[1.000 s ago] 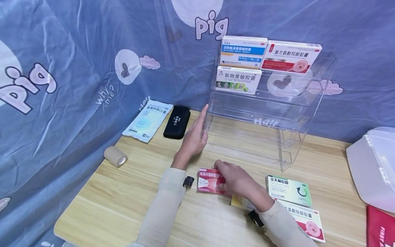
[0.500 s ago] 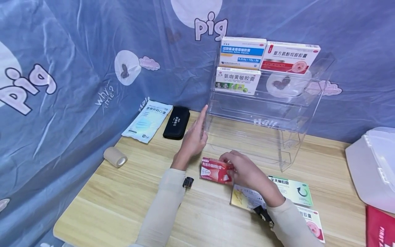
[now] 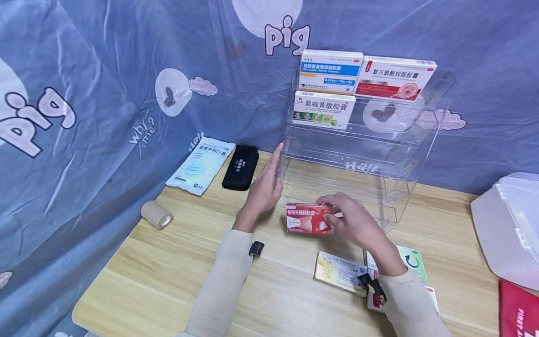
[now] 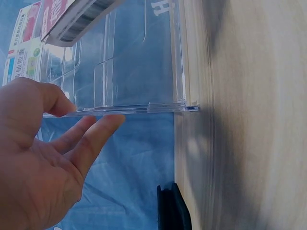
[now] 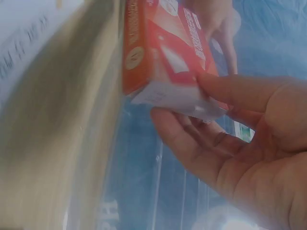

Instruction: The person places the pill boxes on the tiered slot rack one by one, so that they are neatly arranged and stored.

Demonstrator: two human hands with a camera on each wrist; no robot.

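Note:
My right hand [image 3: 351, 220] grips the right end of a red medicine box [image 3: 306, 218], raised over the table in front of a clear acrylic display rack [image 3: 337, 145]. In the right wrist view the thumb lies on the printed face of the box [image 5: 175, 52] and the fingers are behind it. At the rack's left side is my left hand [image 3: 264, 187]. The left wrist view shows that hand [image 4: 53, 143] pinching the edge of the clear side panel [image 4: 144, 109], thumb on one side and fingers on the other.
Three medicine boxes, including a blue-and-white one [image 3: 331, 71], stand in the rack's upper tiers. A yellow-and-white box [image 3: 338, 271] and others lie under the right forearm. Left are a mask packet [image 3: 201, 164], black case [image 3: 241, 167] and tan bandage roll [image 3: 156, 214]. A white bin [image 3: 511, 229] stands right.
My right hand has lifted the red box off the table and carried it right and toward the rack, uncovering the yellow-and-white box. The left hand stays at the rack's side.

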